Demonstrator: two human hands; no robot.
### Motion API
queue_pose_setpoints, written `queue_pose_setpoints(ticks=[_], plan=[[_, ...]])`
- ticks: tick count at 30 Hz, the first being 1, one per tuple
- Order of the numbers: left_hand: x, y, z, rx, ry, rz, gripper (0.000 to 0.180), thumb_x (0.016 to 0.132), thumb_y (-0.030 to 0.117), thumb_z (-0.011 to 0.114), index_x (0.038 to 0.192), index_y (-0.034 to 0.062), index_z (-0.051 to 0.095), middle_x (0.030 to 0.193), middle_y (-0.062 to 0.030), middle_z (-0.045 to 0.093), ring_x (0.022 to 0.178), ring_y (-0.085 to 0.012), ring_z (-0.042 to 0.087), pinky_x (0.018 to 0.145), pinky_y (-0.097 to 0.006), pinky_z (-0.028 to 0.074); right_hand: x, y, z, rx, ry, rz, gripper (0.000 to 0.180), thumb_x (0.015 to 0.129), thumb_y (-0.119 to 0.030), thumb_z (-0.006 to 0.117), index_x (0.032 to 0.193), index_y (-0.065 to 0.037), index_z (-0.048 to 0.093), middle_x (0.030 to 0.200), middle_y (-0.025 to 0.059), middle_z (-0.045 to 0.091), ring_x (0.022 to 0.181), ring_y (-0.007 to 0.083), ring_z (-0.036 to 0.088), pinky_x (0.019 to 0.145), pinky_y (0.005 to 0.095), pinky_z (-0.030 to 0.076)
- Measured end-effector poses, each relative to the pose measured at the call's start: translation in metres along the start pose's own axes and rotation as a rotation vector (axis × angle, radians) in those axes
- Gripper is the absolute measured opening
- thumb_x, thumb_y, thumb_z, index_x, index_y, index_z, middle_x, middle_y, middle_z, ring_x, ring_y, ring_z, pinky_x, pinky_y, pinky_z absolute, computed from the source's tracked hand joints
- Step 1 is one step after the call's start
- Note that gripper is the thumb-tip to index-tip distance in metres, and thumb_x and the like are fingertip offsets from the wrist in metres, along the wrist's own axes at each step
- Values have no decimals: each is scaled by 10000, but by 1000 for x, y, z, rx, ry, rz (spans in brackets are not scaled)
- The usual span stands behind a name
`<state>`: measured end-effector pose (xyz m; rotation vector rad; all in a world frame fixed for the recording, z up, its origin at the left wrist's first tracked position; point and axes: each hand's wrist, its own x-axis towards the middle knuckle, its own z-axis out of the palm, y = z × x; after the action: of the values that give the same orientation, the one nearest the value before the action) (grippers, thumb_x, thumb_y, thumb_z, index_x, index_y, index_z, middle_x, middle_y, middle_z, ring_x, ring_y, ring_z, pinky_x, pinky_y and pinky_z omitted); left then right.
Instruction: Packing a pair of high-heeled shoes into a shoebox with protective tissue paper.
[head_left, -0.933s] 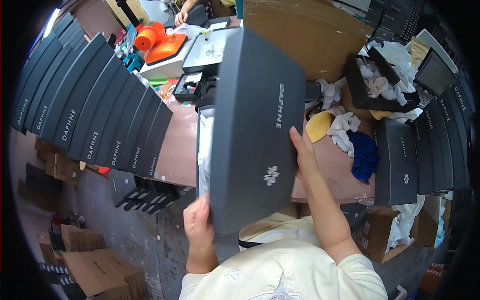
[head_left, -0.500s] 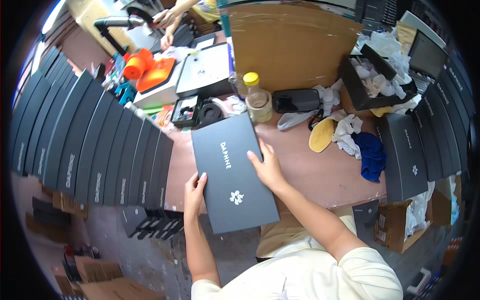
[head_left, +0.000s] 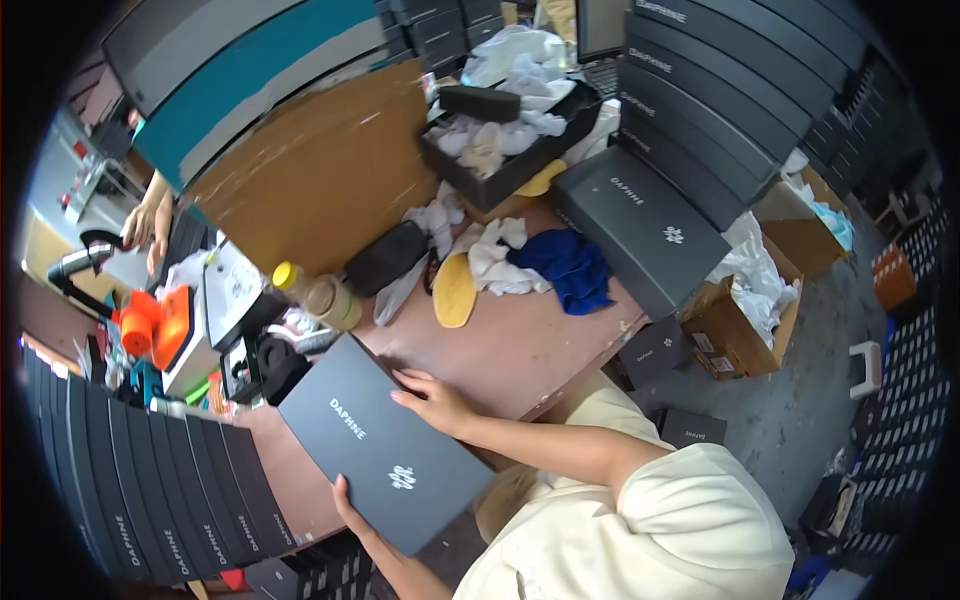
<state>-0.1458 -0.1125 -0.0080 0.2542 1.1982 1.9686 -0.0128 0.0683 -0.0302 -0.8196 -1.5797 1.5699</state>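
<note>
With my right hand [head_left: 437,402] spread flat, fingers wide, on the dark grey box lid [head_left: 385,457], I press it onto the reddish table [head_left: 520,345]. My left hand [head_left: 352,507] grips its near edge, thumb on top. Just left stands a row of matching lids [head_left: 150,490]; beyond, a yellow-capped jar [head_left: 318,295] and blue cloth [head_left: 570,268].

Left hand [head_left: 352,508] mostly under dark box [head_left: 385,455]

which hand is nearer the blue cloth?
Right. The right hand lies flat on the dark box lid, on its edge toward the blue cloth. The left hand grips the lid's near edge, farther away.
</note>
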Motion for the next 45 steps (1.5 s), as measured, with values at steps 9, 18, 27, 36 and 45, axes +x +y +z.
queue_pose_setpoints(ticks=[9, 18, 27, 36, 45], plan=[[-42, -67, 266, -128, -238, -104, 709, 759, 147, 522, 1414, 122, 254, 1201, -150, 468, 1005, -227, 529, 815, -338, 470, -111, -160, -296, 62, 479, -270, 360, 894, -131, 432, 1221, -8, 517, 1305, 119, 466, 1224, 210, 419, 983, 352, 371], [-3, -224, 430, 479, -448, 59, 766, 864, 368, 567, 1388, -56, 203, 1419, -220, 268, 1316, -278, 266, 1065, -313, 210, -206, -117, -389, 155, 979, -60, 495, 887, -255, 496, 1309, -10, 415, 1377, 116, 381, 1304, 234, 305, 1027, 400, 289], [27, -151, 277, 711, -470, 283, 511, 822, 167, 626, 1287, 79, 433, 1308, -75, 456, 1229, -208, 397, 998, -384, 313, -135, -123, -284, -845, 681, -667, 228, 751, -69, 550, 965, -2, 590, 1081, 167, 552, 1066, 338, 480, 886, 415, 401], [-5, 114, 33, 1294, 811, 1174, 501, 745, 43, 596, 1225, -2, 460, 1271, -171, 434, 1195, -308, 414, 999, -414, 323, -11, 12, -232, -1313, 423, -178, 592, 821, -235, 568, 1338, -35, 360, 1373, 241, 325, 1285, 413, 261, 1065, 492, 224], [-97, 324, -41, 1309, 1276, 1405, 345, 741, 247, 735, 934, -2, 594, 855, -88, 577, 802, -227, 564, 721, -329, 456, 27, -2, -290, -1276, 430, 55, 394, 772, -20, 616, 1145, -16, 492, 1114, 213, 501, 1031, 382, 502, 876, 409, 412]])
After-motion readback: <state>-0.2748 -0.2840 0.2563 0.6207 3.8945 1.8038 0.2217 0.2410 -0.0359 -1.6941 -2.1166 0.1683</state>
